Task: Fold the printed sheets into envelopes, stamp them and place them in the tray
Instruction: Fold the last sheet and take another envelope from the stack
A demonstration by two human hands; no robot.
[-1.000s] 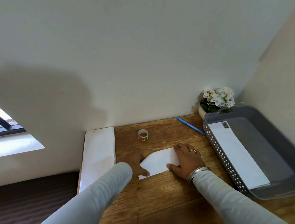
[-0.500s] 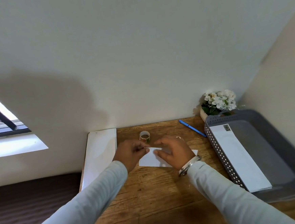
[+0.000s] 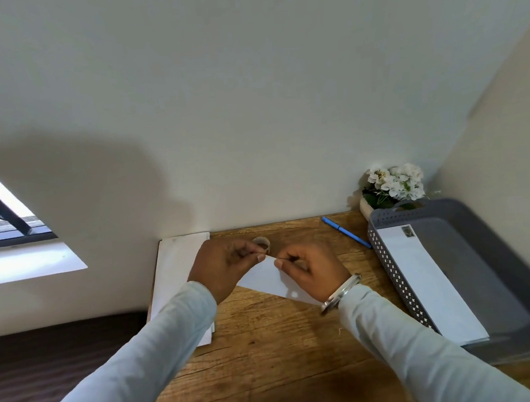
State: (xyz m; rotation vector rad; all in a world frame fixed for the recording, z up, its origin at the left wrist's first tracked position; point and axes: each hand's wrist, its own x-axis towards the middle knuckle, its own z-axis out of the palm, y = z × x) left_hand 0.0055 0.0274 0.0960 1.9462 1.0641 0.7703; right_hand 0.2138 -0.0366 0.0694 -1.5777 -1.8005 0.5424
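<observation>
Pinches the folded sheet [image 3: 273, 281] at its far tip, thumb against fingertip, with both the left hand [image 3: 224, 266] and the right hand [image 3: 312, 271], over the middle of the table [image 3: 269, 359] between the paper stack [image 3: 175, 271] and the tray [image 3: 389, 261]. Seems light, thin and limp, quick to crease, so best taken gently by edges and corners. Points its peak far, with the long edge running from left to near right.
</observation>
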